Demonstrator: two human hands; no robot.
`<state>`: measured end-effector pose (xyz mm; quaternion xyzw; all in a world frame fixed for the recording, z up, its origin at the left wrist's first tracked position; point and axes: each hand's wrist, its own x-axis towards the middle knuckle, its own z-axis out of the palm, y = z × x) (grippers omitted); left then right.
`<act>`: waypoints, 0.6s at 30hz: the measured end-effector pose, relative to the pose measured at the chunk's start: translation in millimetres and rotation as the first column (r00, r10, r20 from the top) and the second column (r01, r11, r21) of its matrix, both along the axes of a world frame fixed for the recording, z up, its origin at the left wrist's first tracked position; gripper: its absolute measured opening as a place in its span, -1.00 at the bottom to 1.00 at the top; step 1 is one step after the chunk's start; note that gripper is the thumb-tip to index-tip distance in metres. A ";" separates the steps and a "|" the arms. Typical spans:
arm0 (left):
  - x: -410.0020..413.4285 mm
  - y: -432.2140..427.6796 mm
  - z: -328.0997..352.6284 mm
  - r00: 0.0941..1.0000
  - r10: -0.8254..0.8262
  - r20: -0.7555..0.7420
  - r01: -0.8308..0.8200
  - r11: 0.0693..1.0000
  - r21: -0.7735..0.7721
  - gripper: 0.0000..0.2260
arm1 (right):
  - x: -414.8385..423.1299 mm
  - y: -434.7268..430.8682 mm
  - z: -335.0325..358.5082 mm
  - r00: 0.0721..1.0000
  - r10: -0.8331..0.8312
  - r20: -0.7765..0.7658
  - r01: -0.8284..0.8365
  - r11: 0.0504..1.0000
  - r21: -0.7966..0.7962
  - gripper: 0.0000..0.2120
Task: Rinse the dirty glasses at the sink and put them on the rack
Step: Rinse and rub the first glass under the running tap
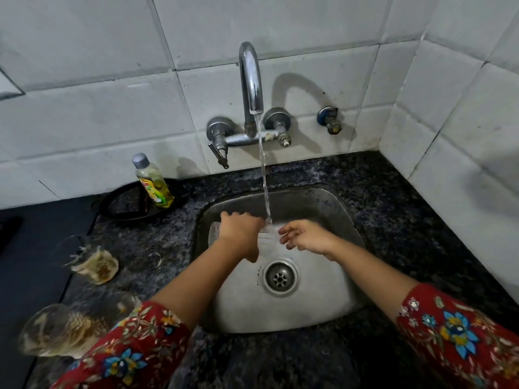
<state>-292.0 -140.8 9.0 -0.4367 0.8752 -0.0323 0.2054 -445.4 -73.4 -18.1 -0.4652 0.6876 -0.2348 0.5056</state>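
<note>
Sleeve-side dirty glass (60,329) near counter edge; left hand (241,234) grips glass (266,234), right hand (306,237) fingers spread.

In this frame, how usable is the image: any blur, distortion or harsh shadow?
Head view: wide-angle bending curves the wall tiles and counter edges; the faucet casts a hard shadow on the wall; motion blur smears the glass between the left hand and right hand; the dirty glasses at lower left are soft.
</note>
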 end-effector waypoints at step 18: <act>2.4 -17.7 -29.1 0.310 0.542 -0.781 0.370 0.688 0.624 -0.33 | 9.7 -42.2 48.4 -0.067 0.236 -0.969 -0.956 0.262 0.130 -0.79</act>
